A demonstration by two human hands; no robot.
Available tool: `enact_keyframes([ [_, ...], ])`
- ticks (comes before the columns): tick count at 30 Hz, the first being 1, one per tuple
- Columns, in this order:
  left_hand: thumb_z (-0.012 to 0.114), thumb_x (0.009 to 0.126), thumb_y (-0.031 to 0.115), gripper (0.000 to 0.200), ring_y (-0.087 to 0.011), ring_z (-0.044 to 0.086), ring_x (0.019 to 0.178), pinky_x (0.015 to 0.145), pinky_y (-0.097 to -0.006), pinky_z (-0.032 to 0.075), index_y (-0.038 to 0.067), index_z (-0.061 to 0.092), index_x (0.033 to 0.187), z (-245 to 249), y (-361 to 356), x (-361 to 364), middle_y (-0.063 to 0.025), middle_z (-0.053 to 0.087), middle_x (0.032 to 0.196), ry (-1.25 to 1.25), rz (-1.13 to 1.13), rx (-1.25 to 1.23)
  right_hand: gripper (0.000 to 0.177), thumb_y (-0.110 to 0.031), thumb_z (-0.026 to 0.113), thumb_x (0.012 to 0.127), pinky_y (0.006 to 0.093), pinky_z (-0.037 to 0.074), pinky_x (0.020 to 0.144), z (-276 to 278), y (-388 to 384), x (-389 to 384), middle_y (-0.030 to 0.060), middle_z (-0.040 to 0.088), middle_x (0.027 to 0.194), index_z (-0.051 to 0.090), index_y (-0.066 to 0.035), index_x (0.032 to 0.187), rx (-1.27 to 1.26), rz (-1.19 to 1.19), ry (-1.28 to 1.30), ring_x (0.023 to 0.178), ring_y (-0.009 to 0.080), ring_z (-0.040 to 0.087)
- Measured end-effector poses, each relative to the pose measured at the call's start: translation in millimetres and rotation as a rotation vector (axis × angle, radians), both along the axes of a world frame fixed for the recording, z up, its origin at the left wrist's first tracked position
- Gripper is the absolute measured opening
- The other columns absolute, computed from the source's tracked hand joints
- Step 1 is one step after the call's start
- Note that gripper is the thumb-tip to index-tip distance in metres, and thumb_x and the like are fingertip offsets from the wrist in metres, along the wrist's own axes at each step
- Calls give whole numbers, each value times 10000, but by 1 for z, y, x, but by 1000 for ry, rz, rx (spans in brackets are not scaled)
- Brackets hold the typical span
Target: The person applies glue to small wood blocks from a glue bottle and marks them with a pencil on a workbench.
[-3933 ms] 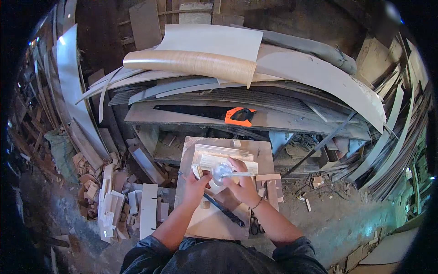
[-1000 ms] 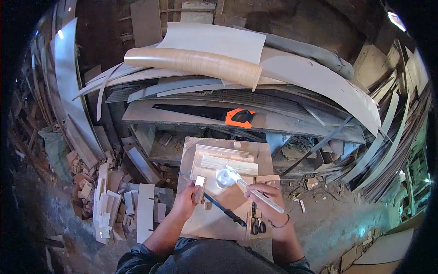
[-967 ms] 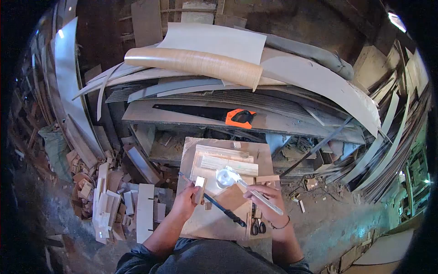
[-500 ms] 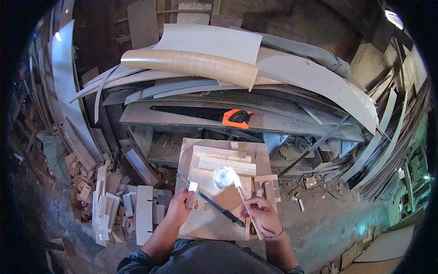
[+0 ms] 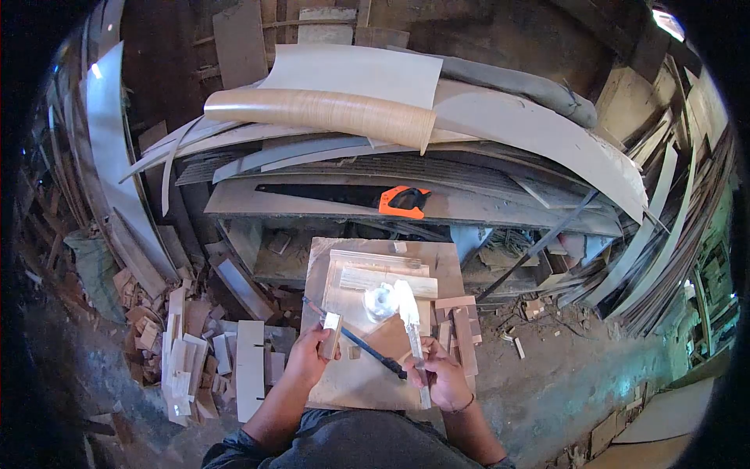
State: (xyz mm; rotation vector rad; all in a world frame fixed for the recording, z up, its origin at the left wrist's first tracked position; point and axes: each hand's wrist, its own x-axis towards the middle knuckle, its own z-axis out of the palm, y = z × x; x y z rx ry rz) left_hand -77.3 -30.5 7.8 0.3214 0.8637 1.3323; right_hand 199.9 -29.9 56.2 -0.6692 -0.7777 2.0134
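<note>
- Over the desk, the left hand is closed round a block.
- To its right, the right hand pinches a stick, fingers curled, its far end coated white.
- Cup: just left of that end.
- Rod: slanting between the hands.

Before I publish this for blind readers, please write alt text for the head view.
A person's left hand holds a small wood block and the right hand a white-tipped stick, over a wooden worktop; an orange-handled saw lies beyond.
</note>
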Motion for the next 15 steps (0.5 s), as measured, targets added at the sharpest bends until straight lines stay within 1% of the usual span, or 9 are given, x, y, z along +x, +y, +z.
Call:
enact_keyframes([
  [3,556,926,120,251,-208,609,821,675,-347,498,-1,589,1143,23,-3,5,-87,628,989,3,-44,35,398,-3,415,847,307,437,598,13,-3,-7,202,642,959,419,-68,1240,8,-24,22,638,210,553],
  [5,571,913,84,259,-200,621,856,737,-361,512,7,587,1160,31,-3,12,-84,640,1018,33,-87,83,394,-4,412,839,304,438,592,17,-5,-11,204,640,960,414,-62,1228,36,-49,34,632,210,549],
  [6,578,906,66,268,-196,627,874,767,-369,520,11,586,1168,36,-2,15,-82,646,1032,49,-107,107,376,-33,435,852,310,443,571,17,-6,-14,201,644,949,415,-78,1224,67,-77,11,608,210,543],
  [8,625,894,60,244,-179,634,936,822,-356,523,28,605,1135,55,-3,18,-64,658,1063,68,-140,197,345,-91,482,879,321,452,530,18,-8,-21,195,652,928,415,-108,1217,131,-132,-36,558,210,533],
  [9,649,888,56,234,-171,638,968,849,-349,524,37,614,1119,65,-3,20,-55,664,1078,77,-156,243,346,-90,485,879,319,453,536,19,-10,-24,195,649,927,412,-108,1216,149,-144,-48,566,208,532],
  [11,670,908,96,178,-116,617,889,782,-278,493,43,614,1069,78,-1,26,-19,658,996,185,-118,408,346,-87,490,880,314,453,548,21,-15,-30,194,643,926,405,-108,1215,185,-171,-71,580,205,531],
  [12,680,918,116,158,-88,606,849,749,-242,478,46,614,1044,84,1,29,-1,655,956,239,-100,491,346,-75,475,891,305,447,570,24,-17,-32,187,634,954,390,-92,1226,220,-160,-66,610,191,529],
  [14,689,914,119,154,-88,608,846,741,-245,480,47,609,1024,99,3,34,-5,658,955,204,-95,502,347,-50,445,913,285,434,612,27,-22,-36,173,616,1011,358,-59,1249,289,-143,-56,670,162,523],
  [15,694,911,120,153,-88,608,844,736,-247,481,48,607,1014,102,4,35,-7,659,954,185,-95,507,338,-56,456,929,284,434,619,26,-23,-37,171,613,1020,357,-56,1251,338,-148,-70,680,155,520],
])
